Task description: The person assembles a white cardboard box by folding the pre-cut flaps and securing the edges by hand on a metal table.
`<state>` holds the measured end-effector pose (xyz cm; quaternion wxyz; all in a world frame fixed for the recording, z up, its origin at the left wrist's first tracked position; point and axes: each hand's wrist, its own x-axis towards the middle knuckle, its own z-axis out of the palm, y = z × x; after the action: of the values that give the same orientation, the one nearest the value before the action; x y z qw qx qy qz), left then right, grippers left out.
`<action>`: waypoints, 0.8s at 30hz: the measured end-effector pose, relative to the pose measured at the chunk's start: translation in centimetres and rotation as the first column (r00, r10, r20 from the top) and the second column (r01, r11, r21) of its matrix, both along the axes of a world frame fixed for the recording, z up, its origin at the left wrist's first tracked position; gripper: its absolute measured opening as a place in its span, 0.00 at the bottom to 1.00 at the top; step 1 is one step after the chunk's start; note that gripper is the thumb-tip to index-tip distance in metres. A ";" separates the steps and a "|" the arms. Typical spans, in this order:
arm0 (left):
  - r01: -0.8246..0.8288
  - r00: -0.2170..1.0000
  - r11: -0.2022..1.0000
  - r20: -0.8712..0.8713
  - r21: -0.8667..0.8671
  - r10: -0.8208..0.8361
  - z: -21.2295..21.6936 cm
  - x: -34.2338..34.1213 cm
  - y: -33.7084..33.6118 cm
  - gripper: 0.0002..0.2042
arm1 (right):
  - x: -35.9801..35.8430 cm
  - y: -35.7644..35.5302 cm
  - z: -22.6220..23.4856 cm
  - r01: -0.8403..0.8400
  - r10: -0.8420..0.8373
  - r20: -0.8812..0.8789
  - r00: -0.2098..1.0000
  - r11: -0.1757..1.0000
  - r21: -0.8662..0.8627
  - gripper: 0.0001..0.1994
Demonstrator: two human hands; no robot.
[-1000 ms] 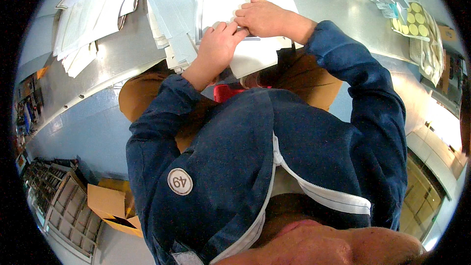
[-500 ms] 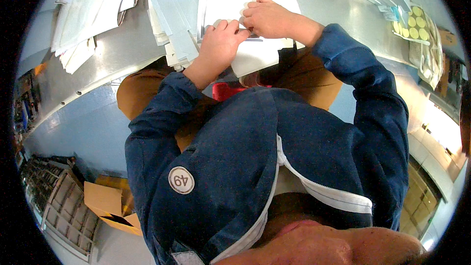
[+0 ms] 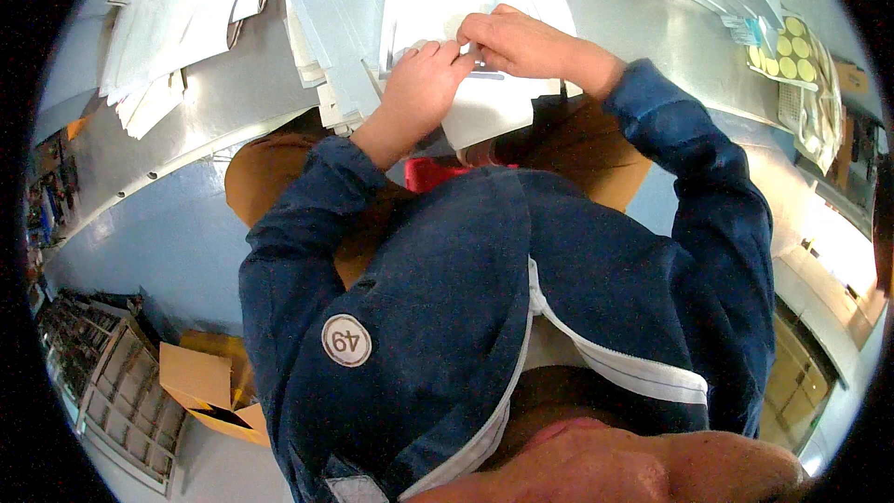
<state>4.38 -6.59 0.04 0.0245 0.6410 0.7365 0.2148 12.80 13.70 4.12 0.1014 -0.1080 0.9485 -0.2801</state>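
I see my left hand [image 3: 421,84] and right hand [image 3: 507,37] both pinching a white bag [image 3: 484,107] at the counter's [image 3: 233,112] near edge, its long axis running toward me, its opening seemingly away. Pinched this close together, it could crease or slide off the edge, I judge.

The person wears a dark navy zip jacket [image 3: 466,317] with long sleeves, a white-edged zipper [image 3: 596,354] and a round white chest badge [image 3: 346,340], over tan-brown trousers [image 3: 270,177]. Both hands bare.
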 end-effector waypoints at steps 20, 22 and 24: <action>0.066 0.953 0.879 -0.232 -0.473 -0.196 4.9 -5.1 -3.2 0.22 | 3.1 -2.6 -0.5 -0.056 0.170 -0.209 0.963 0.886 0.461 0.04; 0.122 0.937 0.900 -0.250 -0.419 -0.244 4.7 -5.3 -3.6 0.16 | 3.2 -1.5 0.7 -0.077 0.182 -0.197 0.963 0.892 0.446 0.05; 0.150 0.908 0.914 -0.314 -0.377 -0.278 4.5 -4.6 -3.1 0.13 | 3.9 -0.2 1.5 -0.050 0.162 -0.227 0.960 0.902 0.430 0.06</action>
<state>-0.25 -9.69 4.57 0.0240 0.7330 0.6784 -0.0428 16.73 13.53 5.57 0.0137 -0.1709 0.9841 -0.0473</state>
